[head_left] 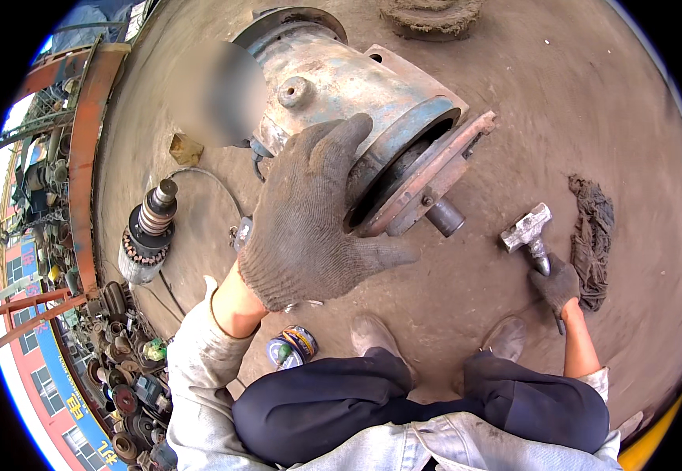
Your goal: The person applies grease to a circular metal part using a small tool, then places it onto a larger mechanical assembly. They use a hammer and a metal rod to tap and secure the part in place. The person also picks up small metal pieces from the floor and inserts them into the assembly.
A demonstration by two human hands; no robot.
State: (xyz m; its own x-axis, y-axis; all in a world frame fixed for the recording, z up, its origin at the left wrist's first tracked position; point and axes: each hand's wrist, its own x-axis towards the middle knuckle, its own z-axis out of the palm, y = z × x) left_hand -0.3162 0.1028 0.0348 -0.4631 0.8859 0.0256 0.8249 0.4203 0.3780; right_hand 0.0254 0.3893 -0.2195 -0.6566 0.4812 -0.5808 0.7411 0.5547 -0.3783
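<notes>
A large worn motor point(317, 82) with a grey-blue housing lies on its side on the ground ahead of me. Its round end cover point(427, 177) tilts away from the housing, leaving a dark gap, and a short shaft point(444, 217) sticks out of it. My left hand point(310, 212), in a dirty knit glove, is in front of the housing's near end with fingers stretched and thumb spread; whether it touches the metal I cannot tell. Low on the right, my gloved right hand point(557, 284) grips the handle of a hammer point(528, 228), its head pointing away from me.
A dark rag point(590, 239) lies right of the hammer. On the left stand a rotor point(149, 231) and a yellowish block point(186, 149); a can point(292, 348) sits by my left knee. Farther left are a rusty beam point(94, 157) and piled parts point(133, 377). A coiled ring point(431, 16) lies beyond.
</notes>
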